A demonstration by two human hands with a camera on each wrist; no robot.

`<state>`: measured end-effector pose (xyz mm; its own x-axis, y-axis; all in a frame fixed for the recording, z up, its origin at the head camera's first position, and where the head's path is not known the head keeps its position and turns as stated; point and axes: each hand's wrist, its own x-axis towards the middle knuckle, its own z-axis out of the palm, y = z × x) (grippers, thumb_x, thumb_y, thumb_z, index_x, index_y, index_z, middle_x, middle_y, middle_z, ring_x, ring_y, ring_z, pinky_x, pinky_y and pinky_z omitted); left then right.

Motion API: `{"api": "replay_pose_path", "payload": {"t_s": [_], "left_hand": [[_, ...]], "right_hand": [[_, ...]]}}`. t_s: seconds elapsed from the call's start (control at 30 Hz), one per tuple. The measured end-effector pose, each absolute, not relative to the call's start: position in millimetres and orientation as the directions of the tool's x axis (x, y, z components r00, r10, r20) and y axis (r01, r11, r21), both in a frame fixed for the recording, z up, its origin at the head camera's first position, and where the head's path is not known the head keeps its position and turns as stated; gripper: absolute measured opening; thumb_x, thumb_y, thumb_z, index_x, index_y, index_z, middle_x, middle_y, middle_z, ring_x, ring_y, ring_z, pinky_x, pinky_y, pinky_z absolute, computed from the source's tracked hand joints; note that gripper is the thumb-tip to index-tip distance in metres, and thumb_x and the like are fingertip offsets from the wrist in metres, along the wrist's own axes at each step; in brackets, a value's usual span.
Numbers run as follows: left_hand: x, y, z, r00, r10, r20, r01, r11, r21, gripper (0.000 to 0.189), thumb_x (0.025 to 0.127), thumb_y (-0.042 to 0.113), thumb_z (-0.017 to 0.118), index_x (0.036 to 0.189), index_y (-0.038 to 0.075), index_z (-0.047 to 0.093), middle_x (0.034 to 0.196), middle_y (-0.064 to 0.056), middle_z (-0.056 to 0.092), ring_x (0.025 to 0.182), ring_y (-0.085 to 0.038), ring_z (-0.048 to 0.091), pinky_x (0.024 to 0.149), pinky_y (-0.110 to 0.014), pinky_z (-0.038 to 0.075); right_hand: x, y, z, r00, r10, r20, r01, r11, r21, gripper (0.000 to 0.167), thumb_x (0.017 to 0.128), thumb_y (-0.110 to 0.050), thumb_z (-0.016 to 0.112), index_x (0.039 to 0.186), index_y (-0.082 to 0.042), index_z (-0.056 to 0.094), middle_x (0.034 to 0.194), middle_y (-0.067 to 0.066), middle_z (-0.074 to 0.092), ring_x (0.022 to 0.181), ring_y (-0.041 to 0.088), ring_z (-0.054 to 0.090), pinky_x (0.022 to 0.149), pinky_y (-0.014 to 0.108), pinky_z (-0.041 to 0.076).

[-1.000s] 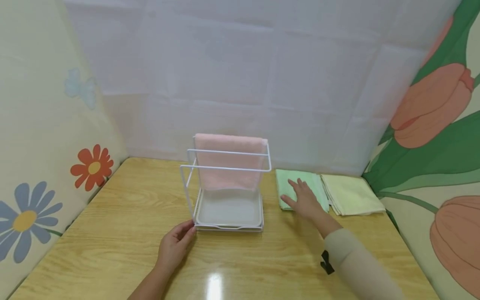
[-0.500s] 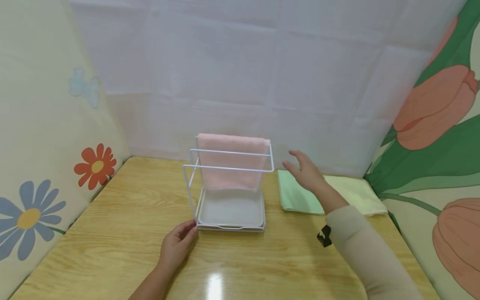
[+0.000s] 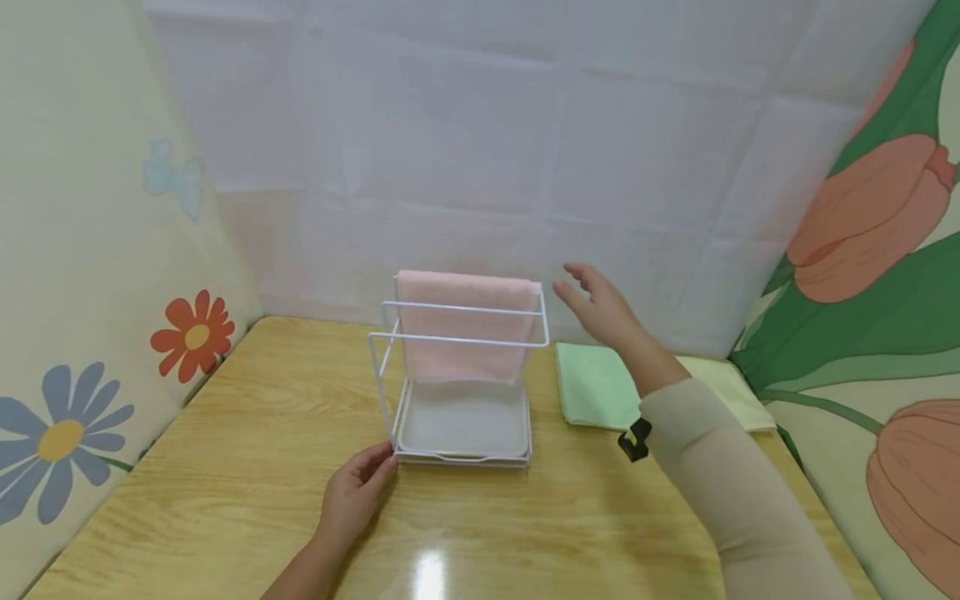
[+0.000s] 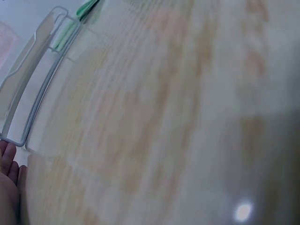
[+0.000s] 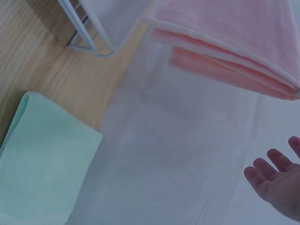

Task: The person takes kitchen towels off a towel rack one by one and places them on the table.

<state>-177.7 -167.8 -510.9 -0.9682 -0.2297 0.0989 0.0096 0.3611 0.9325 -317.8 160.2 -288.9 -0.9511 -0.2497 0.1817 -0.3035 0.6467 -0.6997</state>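
A white wire towel rack stands on the table, with a pink towel folded over its rear bar and a white tray in its base. My left hand pinches the rack's front left corner near the tabletop; in the left wrist view only some fingers show at that corner. My right hand is in the air just right of the pink towel, fingers extended, touching nothing. Beneath the right forearm lies a folded green towel, next to a folded yellow towel partly covered by the sleeve.
The wooden table ends against a white cloth backdrop behind the rack. Flower-printed panels rise on both sides. A small black item hangs at the right wrist.
My right hand has risen from over the green towel and shifted slightly left, up to the pink towel's height. The left hand stays at the rack's corner. Both folded towels remain in place.
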Motion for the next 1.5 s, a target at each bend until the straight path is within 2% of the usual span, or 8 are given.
{"api": "replay_pose_path", "payload": {"t_s": [0.43,0.77,0.93,1.4,1.5], "left_hand": [[-174,-167,-513,-0.96,-0.238,0.148,0.048,0.378,0.924,0.026,0.092,0.012,0.067,0.115,-0.002,0.068,0.116,-0.019,0.07,0.09,0.014,0.056,0.08,-0.007,0.049],[-175,-167,-512,-0.967,-0.229,0.111,0.01,0.4,0.916,0.028,0.094,0.014,0.065,0.119,0.0,0.066,0.119,-0.017,0.07,0.091,0.014,0.055,0.082,-0.008,0.049],[-176,-168,-512,-0.966,-0.231,0.118,0.019,0.394,0.919,0.027,0.094,0.014,0.066,0.118,0.0,0.067,0.118,-0.016,0.07,0.091,0.014,0.056,0.082,-0.008,0.049],[-175,-168,-510,-0.966,-0.235,0.109,0.008,0.393,0.919,0.029,0.094,0.014,0.066,0.119,0.001,0.066,0.12,-0.016,0.07,0.093,0.013,0.057,0.084,-0.008,0.048],[-175,-167,-511,-0.961,-0.24,0.137,0.033,0.393,0.919,0.028,0.094,0.015,0.067,0.117,0.0,0.067,0.118,-0.017,0.07,0.093,0.013,0.057,0.083,-0.008,0.048]], "right_hand": [[-321,125,-262,-0.956,-0.251,0.153,-0.28,0.615,-0.737,0.068,0.094,-0.042,0.063,0.151,-0.018,0.035,0.153,0.013,0.041,0.14,0.03,0.039,0.114,0.051,0.036],[-325,98,-251,-0.944,-0.295,0.149,-0.307,0.613,-0.728,0.073,0.088,-0.038,0.072,0.149,-0.022,0.038,0.149,0.009,0.046,0.135,0.026,0.043,0.111,0.049,0.04],[-327,85,-249,-0.941,-0.301,0.151,-0.312,0.606,-0.732,0.072,0.086,-0.036,0.075,0.147,-0.024,0.04,0.148,0.007,0.048,0.134,0.024,0.044,0.11,0.046,0.041],[-331,54,-252,-0.917,-0.372,0.145,-0.359,0.611,-0.706,0.071,0.085,-0.032,0.077,0.146,-0.02,0.043,0.147,0.01,0.048,0.135,0.028,0.044,0.111,0.046,0.041],[-331,51,-254,-0.911,-0.389,0.136,-0.369,0.625,-0.688,0.07,0.085,-0.033,0.076,0.146,-0.02,0.043,0.147,0.01,0.048,0.134,0.029,0.045,0.11,0.046,0.041]]}}
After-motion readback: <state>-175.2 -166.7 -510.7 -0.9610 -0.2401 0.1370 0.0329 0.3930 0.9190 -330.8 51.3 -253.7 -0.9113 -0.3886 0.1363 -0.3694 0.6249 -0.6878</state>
